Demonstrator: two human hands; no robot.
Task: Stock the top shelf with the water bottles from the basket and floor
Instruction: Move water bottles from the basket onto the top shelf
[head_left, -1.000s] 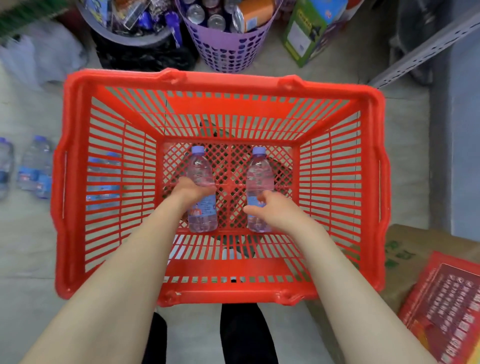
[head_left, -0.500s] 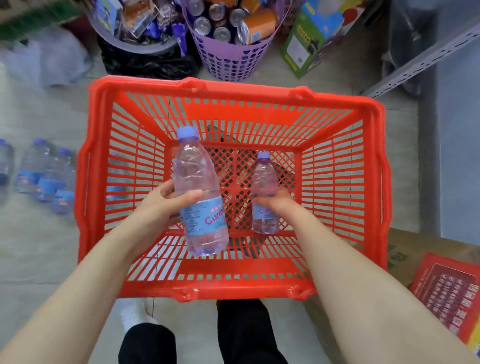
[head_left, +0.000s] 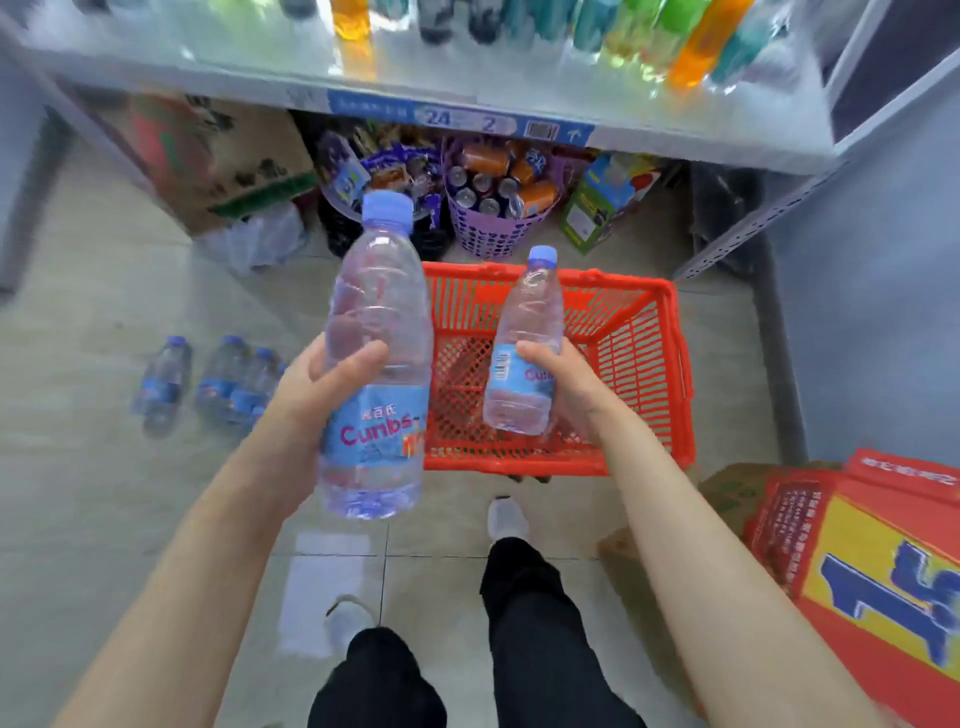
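Wrapping fingers around a water bottle apiece, left hand (head_left: 322, 387) holds the near bottle (head_left: 376, 317), right hand (head_left: 569, 387) the far bottle (head_left: 527, 317), above the seemingly empty basket (head_left: 678, 364). Floor bottles (head_left: 223, 382) left of the fingers are not yet stocked; the shelf (head_left: 649, 136) lies ahead.

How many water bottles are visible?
5 at least: a water bottle in the left hand, another in the right hand, three blurred on the floor; more may be hidden.

Red plastic basket (head_left: 615, 279) sits on tiled floor (head_left: 104, 493) before purple perforated bin (head_left: 488, 236), clear water bottles (head_left: 223, 382) lying left, grey metal shelf (head_left: 675, 139) overhead.
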